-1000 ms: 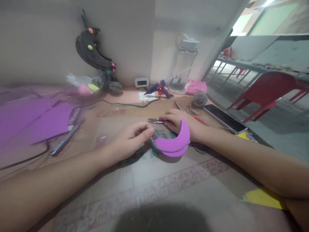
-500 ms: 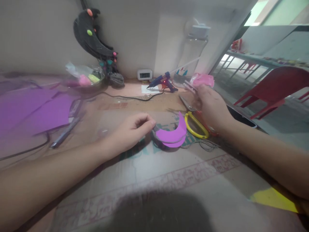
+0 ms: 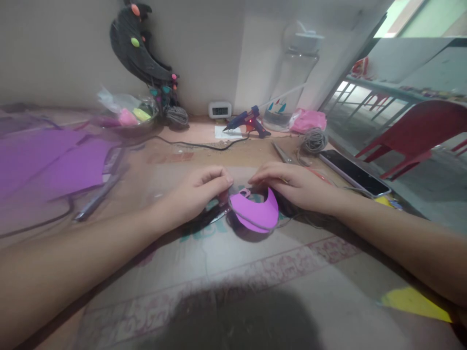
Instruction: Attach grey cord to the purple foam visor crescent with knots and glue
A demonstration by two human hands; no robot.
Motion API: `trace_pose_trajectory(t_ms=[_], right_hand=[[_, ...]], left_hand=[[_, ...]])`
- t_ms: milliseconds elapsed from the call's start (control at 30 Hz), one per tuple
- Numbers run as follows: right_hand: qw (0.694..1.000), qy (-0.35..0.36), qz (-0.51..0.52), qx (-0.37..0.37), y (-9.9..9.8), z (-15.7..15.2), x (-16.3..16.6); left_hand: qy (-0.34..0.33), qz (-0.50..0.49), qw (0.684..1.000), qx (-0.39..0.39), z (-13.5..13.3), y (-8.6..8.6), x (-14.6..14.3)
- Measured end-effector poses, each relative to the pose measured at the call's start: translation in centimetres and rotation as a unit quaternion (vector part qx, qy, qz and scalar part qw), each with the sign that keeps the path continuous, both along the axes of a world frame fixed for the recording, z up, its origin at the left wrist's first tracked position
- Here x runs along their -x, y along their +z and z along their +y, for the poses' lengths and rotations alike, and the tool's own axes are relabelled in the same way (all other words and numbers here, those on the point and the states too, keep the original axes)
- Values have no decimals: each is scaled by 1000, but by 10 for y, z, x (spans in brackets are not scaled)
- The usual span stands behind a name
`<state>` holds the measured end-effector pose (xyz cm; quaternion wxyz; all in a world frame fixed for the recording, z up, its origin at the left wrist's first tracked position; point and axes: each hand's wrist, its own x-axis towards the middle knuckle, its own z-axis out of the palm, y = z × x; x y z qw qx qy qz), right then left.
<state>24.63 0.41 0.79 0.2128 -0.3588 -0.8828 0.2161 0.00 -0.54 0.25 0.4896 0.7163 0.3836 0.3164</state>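
Note:
Between my hands is a purple paper crescent (image 3: pixel 257 214) with grey yarn along its outer edge. My left hand (image 3: pixel 209 187) is closed, pinching its left tip and the yarn. My right hand (image 3: pixel 292 182) has curled fingers over the crescent's right tip; its thumb is mostly hidden. A small pinkish looped piece (image 3: pixel 245 193) shows between the hands, and a shiny, blade-like strip (image 3: pixel 219 215) lies below my left fingers; I cannot make out what they are. Scissors (image 3: pixel 282 153) lie behind my right hand, which covers their handles.
A glue gun (image 3: pixel 251 121) with a lit red light stands by a small clock (image 3: pixel 220 110). To the right are a yarn ball (image 3: pixel 314 141) and a phone (image 3: pixel 353 172). Purple sheets (image 3: pixel 54 160) and a cutter-like tool (image 3: pixel 97 199) lie left. A decorated black crescent (image 3: pixel 134 48) hangs behind.
My right hand has come left and down from beside the pink bag to the crescent, uncovering the yarn ball and phone. The crescent has tilted slightly. My left hand has barely moved.

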Motion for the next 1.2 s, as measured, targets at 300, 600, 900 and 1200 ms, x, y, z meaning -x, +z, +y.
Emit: trace_pose_trajectory(t_ms=[300, 600, 900, 1200], right_hand=[[982, 123, -87, -110, -5, -5, 20], [981, 34, -109, -158, -16, -13, 23], [976, -203, 13, -76, -1, 4, 3], [968, -107, -15, -228, 12, -23, 11]], left_hand=[[-145, 37, 988, 30, 2, 0, 2], [-71, 37, 997, 21, -1, 2, 1], [-28, 28, 999, -19, -4, 2, -1], [0, 35, 999, -40, -2, -1, -2]])
